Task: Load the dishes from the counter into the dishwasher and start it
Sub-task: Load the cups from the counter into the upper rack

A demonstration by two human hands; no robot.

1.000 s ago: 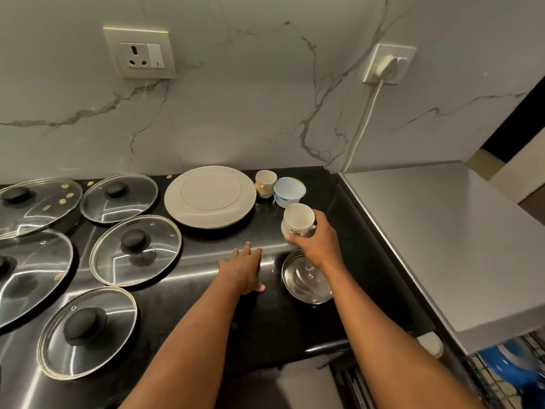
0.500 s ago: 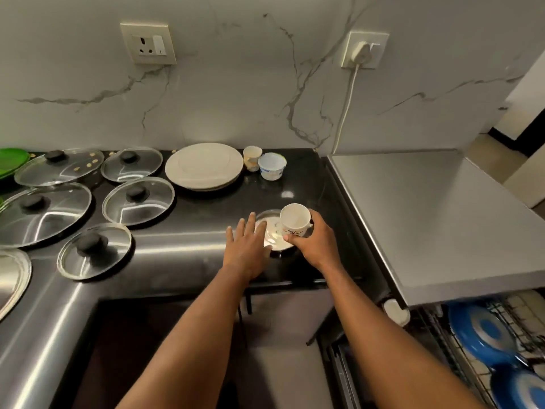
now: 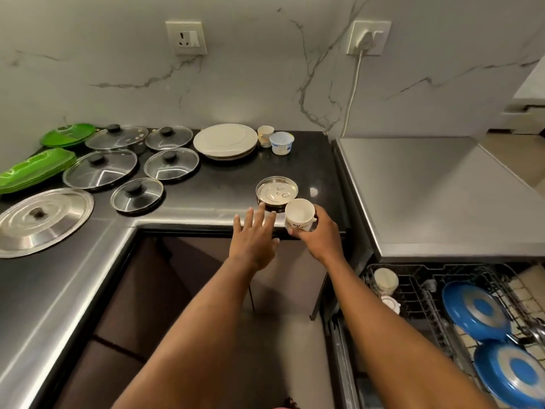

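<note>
Looking down from the head camera, we see the right hand [image 3: 320,240] wrapped around a white cup [image 3: 299,215], fingers curled about its side, holding it upright at the front edge of the black counter [image 3: 224,184]. The cup sits just beside a shallow steel dish [image 3: 276,190]. Our left hand [image 3: 255,237] is released, fingers spread and straight, their tips near the dish's front rim; we cannot tell whether they touch it. Farther back lie stacked white plates [image 3: 225,140], a small tub [image 3: 281,142], several glass lids [image 3: 171,163] and green plates [image 3: 35,169]. At lower right the dishwasher rack [image 3: 418,290] stands pulled out, holding blue plates [image 3: 476,311] and a pale item, perhaps another cup.
</note>
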